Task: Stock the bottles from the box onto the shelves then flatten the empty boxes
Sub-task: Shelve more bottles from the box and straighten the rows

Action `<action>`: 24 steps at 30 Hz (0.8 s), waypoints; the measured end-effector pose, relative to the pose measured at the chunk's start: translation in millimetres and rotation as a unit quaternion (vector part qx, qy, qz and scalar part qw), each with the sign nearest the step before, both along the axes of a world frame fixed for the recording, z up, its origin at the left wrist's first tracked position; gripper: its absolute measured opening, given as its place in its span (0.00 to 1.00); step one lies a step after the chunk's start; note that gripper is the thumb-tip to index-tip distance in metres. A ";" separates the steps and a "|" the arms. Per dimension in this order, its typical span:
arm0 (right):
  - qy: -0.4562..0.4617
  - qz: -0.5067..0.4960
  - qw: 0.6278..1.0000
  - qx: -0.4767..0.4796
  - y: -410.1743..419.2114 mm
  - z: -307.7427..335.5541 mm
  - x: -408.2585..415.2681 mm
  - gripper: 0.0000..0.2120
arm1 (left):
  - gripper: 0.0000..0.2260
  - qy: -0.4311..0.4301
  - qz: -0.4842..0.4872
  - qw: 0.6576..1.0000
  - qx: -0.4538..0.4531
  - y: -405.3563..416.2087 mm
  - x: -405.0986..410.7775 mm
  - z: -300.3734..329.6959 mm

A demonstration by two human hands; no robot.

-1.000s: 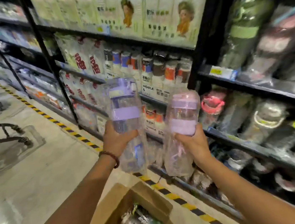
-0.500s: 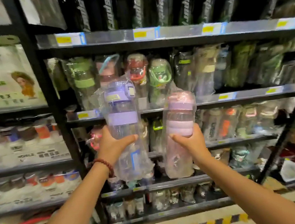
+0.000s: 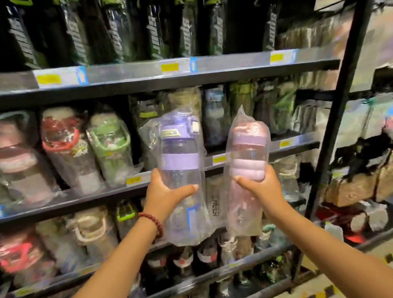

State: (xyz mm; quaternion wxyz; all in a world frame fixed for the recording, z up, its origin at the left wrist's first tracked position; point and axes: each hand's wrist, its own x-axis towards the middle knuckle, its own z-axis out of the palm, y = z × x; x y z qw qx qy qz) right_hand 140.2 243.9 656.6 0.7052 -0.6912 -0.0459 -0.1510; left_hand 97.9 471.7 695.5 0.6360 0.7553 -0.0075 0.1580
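The left hand [image 3: 163, 196] has its fingers clamped round a bagged purple bottle [image 3: 181, 175]. At three o'clock of it, the right hand [image 3: 261, 185] grips a bagged pink bottle [image 3: 247, 169]. Beyond both, at twelve o'clock, stands the stocked shelf [image 3: 56, 205].

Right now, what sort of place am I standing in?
Most likely a shop aisle. Metal shelves carry yellow price tags and rows of bagged bottles, and each hand holds one: left hand the purple bottle, right hand the pink bottle.
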 end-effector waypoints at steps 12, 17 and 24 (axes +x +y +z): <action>-0.017 0.000 1.000 -0.006 -117.2 18.4 92.1 0.27 | 0.31 -0.001 0.010 1.000 0.012 -139.8 105.6 7.2; -0.039 0.013 0.997 -0.069 -140.5 31.2 126.6 0.15 | 0.30 -0.014 0.013 1.000 0.001 -160.8 145.3 12.1; -0.039 -0.003 0.984 -0.171 -171.0 49.4 181.1 0.34 | 0.33 -0.027 0.037 0.997 -0.069 -202.6 204.0 6.7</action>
